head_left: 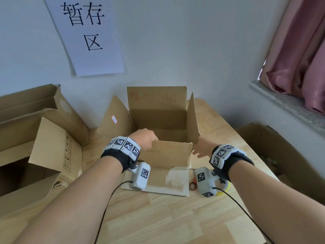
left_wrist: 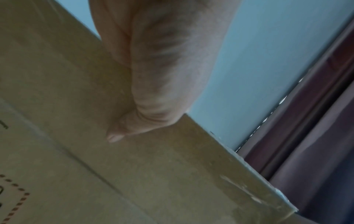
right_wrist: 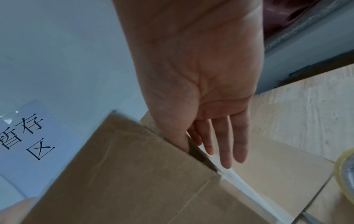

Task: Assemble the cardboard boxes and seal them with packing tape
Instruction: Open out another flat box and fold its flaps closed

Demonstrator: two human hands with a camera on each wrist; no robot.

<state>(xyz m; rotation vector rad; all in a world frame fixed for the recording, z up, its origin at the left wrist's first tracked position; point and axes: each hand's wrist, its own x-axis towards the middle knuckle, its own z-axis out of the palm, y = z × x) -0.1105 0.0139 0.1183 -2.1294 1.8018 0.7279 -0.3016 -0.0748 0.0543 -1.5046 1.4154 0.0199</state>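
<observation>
An open brown cardboard box stands on the wooden table with its four top flaps raised. My left hand grips the top edge of the near flap at its left end. In the left wrist view the thumb lies on the flap's outer face. My right hand is at the box's near right corner. Its fingers are straight along the right side, and its thumb sits at the gap behind the near flap. A yellow tape roll lies under my right wrist.
Red-handled scissors lie by the tape roll. Larger open boxes crowd the table's left side. Another carton stands off the table's right edge. A paper sign hangs on the wall close behind.
</observation>
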